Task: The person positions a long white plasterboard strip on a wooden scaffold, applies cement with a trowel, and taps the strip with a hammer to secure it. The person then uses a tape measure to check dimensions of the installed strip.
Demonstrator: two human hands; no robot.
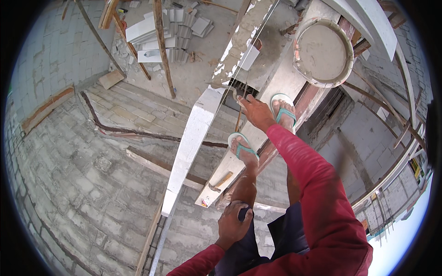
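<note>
My right hand grips a trowel, its blade partly hidden, beside the pale block beam. Wet grey mortar with white flecks covers the far stretch of the beam, along a thin taut line. My left hand rests with fingers apart on my left knee. My sandalled feet stand on a pale plank. A hammer lies on this plank below my left foot. A round bucket of grey mortar sits on the plank at the upper right.
Narrow planks span a drop to block floors below. A stack of white boards lies at the back left, among leaning wooden poles. Block walls stand around. Timber framing and a pale curved board are at the right.
</note>
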